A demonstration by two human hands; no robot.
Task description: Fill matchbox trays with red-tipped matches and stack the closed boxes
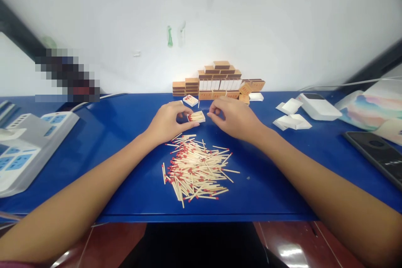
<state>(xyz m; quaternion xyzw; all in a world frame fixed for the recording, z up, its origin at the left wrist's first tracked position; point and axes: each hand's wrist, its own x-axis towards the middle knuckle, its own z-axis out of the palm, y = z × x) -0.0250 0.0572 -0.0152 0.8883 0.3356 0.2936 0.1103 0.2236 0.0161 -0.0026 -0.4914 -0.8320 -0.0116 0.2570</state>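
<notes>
Resting at frame centre, a filled matchbox tray (197,117) is pinched by the left hand (168,122); the right hand (234,118), fingers curled together, is held just beside it, above the loose matches (196,170).

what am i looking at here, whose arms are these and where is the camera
There is no machine here. One camera sits on a person's head, looking forward and down, so the two bare arms are that person's own. The left hand holds a small white tray of matches; the right hand is at the tray's other end, fingers pinched close to it. Below the hands lies a loose pile of red-tipped matches on a blue table. At the wall stands a stack of matchboxes, with another filled tray in front. To the right lie empty white trays.
</notes>
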